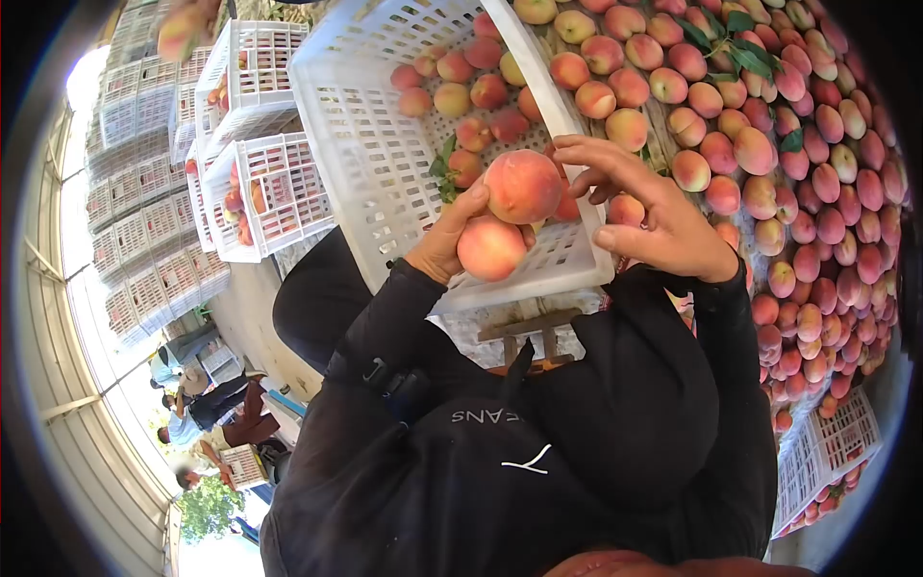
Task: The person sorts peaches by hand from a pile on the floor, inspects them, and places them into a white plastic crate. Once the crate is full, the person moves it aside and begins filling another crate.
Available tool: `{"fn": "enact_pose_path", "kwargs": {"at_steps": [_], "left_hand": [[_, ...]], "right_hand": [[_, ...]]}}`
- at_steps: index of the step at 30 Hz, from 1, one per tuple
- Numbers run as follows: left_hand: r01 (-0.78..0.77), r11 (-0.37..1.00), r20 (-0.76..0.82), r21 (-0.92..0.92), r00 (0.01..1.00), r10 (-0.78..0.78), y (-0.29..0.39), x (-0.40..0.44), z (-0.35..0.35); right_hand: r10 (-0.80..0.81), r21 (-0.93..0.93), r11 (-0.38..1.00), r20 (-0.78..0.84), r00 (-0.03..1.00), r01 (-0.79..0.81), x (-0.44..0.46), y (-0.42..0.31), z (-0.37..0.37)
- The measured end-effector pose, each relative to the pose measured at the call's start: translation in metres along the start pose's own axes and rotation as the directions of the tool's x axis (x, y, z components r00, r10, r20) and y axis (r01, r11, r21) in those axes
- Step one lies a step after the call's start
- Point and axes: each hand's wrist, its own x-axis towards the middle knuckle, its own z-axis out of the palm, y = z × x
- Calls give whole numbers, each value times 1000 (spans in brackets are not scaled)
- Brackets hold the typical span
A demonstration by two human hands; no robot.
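Two peaches are in my left hand (444, 236), above the near end of a white plastic crate. The upper peach (524, 188) is red and orange; the lower peach (491, 248) is paler. My thumb lies against the upper one, and most of the other fingers are hidden behind the fruit. To the right, over the crate's rim, my right hand (663, 207) is open with fingers apart and nothing in it. Its fingertips are close to the upper peach. Inside the white crate (356, 125) are several peaches and a few green leaves.
A large spread of peaches (760, 154) covers the right side. Peach-filled crates (279, 192) stand at left, before tall crate stacks (144, 221). Another crate (827, 452) is at lower right. Several people (207, 404) are in the distance, one at a crate. A blurred peach (180, 37) shows at upper left.
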Motion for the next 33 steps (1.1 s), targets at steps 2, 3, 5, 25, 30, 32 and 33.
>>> {"fn": "enact_pose_path", "kwargs": {"at_steps": [2, 3, 5, 25, 30, 32, 33], "left_hand": [[-36, 999, -48, -27, 998, 34, -2, 10, -13], [-21, 999, -40, -30, 999, 20, -2, 16, -19], [47, 957, -223, 285, 975, 18, -5, 29, -31], [-146, -617, 148, 773, 988, -49, -39, 69, -150], [-186, -489, 196, 852, 980, -30, -24, 81, -163], [-21, -214, 41, 977, 995, 88, -16, 80, -150], [99, 60, -107, 993, 981, 164, -11, 79, -139]], "right_hand": [[46, 112, 993, -151, 987, -29, -13, 14, -4], [56, 114, 993, -165, 985, -37, -25, 23, -7], [152, 237, 970, -390, 908, -60, -53, 36, -12], [479, 44, 777, -688, 544, -628, -205, 161, 85], [25, -313, 628, -907, 420, -713, -182, 163, 42], [-45, -342, 537, -924, 379, -771, -174, 166, 24], [-122, -349, 482, -935, 333, -803, -173, 168, 16]]}}
